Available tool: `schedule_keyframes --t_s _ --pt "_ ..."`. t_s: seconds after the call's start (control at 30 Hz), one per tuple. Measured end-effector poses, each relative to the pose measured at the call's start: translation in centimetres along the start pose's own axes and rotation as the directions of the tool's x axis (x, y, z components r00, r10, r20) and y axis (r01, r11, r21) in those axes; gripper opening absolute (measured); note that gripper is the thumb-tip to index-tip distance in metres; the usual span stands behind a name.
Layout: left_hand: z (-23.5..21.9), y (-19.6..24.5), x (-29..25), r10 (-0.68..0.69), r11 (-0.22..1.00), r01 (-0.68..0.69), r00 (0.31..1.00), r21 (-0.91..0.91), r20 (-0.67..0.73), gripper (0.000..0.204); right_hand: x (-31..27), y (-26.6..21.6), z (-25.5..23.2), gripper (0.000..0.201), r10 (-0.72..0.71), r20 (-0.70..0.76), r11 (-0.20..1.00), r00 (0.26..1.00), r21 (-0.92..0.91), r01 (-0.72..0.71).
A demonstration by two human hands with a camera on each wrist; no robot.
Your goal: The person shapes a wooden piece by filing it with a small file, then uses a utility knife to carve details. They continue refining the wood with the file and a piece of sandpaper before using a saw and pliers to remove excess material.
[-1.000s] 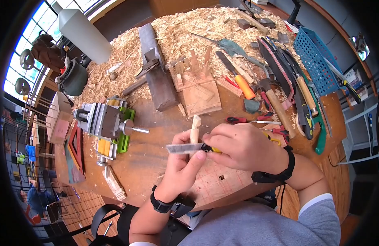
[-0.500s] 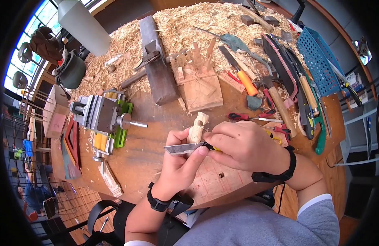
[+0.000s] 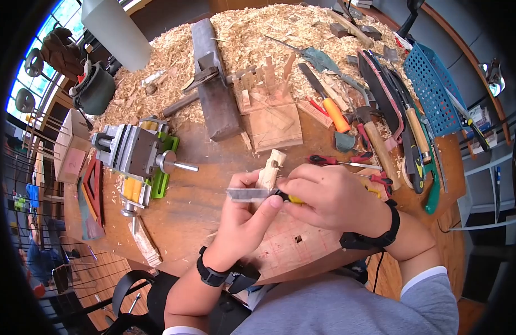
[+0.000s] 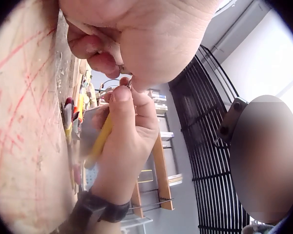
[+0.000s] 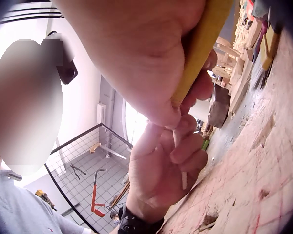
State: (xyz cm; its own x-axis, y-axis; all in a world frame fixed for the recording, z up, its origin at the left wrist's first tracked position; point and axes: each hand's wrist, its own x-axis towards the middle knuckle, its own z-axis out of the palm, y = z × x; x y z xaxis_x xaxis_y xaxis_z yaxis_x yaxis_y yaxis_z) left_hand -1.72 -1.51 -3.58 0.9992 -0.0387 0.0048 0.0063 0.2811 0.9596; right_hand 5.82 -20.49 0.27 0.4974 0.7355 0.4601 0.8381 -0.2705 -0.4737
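In the head view the left hand (image 3: 242,220) grips a small pale carved wood piece (image 3: 270,172), whose notched upper end stands up past the fingers. The right hand (image 3: 331,200) holds a knife by its yellow handle (image 5: 201,48), most of it inside the fist. Its flat grey blade (image 3: 248,194) points left and lies across the wood, near the left thumb. The left thumb reaches the base of the blade, close to the right fingers. Where the edge meets the wood is hidden.
A marked board (image 3: 291,245) lies under the hands. Beyond are a metal vise (image 3: 129,149), a wooden plane (image 3: 216,106), a square board (image 3: 274,127), wood shavings (image 3: 246,33), an orange-handled tool (image 3: 336,115), a hammer (image 3: 380,148) and a blue basket (image 3: 433,84).
The wood piece has turned and tilted in the left hand, showing its notched face. The blade has shifted slightly while both hands keep hold. The head view has shifted a little.
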Motion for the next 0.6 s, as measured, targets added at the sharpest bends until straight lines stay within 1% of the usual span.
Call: schedule_keyframes --t_s 0.03,0.07,0.13,0.37,0.43,0.57,0.6 --pt "-0.04 0.1 0.0 0.012 0.999 -0.01 0.999 -0.049 0.03 0.04 -0.02 0.0 -0.08 0.025 0.001 0.006 1.0 1.0 -0.002 -0.001" --pt "-0.06 0.3 -0.05 0.011 0.998 -0.009 1.0 -0.055 0.029 0.04 0.02 -0.04 -0.15 0.024 0.014 0.016 1.0 1.0 0.016 -0.015" --pt "-0.17 0.67 -0.15 -0.007 0.998 0.012 0.998 -0.067 0.069 0.042 0.09 -0.07 -0.22 0.024 0.027 0.033 0.999 0.999 0.031 -0.028" --pt "-0.22 0.17 -0.17 0.058 0.997 -0.054 0.996 -0.058 0.062 0.04 0.25 -0.22 -0.13 0.026 -0.027 -0.003 1.0 1.0 -0.003 0.027" --pt "-0.15 0.12 -0.2 0.073 0.997 -0.073 0.997 -0.025 0.022 0.038 0.28 -0.28 -0.03 0.026 -0.037 -0.012 0.999 0.999 -0.011 0.037" --pt "0.05 0.27 -0.29 0.064 0.998 -0.065 0.997 -0.005 -0.036 0.036 0.27 -0.39 0.06 0.027 -0.03 -0.015 0.999 0.999 -0.027 0.029" --pt "-0.08 0.34 -0.29 0.054 0.996 -0.051 0.997 0.068 -0.053 0.035 0.26 -0.43 0.03 0.027 -0.025 -0.018 0.999 1.0 -0.033 0.025"
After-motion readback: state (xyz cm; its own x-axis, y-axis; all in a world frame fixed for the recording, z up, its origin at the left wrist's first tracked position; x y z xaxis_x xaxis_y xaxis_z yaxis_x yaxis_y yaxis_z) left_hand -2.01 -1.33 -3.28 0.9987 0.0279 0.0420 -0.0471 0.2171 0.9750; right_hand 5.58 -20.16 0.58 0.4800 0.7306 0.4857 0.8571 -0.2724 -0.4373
